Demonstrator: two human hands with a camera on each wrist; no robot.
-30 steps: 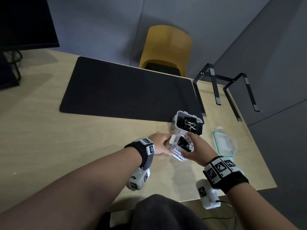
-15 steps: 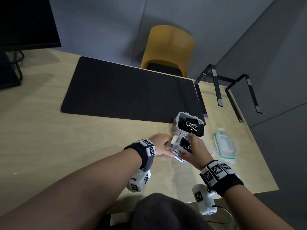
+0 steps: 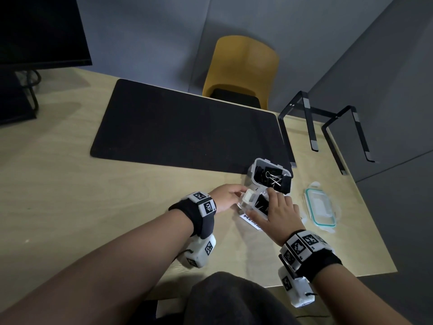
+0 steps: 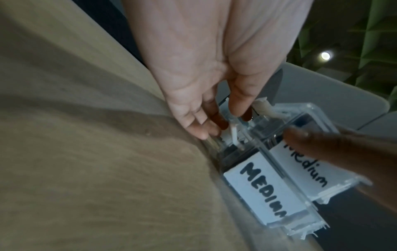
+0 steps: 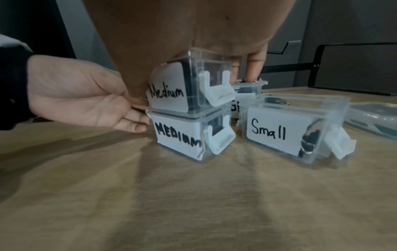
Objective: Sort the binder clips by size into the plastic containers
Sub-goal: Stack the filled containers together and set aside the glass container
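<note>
Upper medium box (image 5: 171, 88): now lowered onto the lower medium box (image 5: 182, 137), under the right hand (image 3: 278, 209) fingers, which grip it. Left hand (image 3: 225, 198): fingers straight, steadying the stack's side. Sorting apparently finished; the small box (image 5: 285, 129) lies beyond the right fingers.

The left hand (image 4: 206, 71) touches the end of two stacked clear containers: the lower container (image 4: 264, 190) labelled "MEDIUM" on the desk (image 4: 86, 169), the upper container (image 4: 311, 163) labelled "Medium" above it, under a right finger (image 4: 335, 146).
</note>
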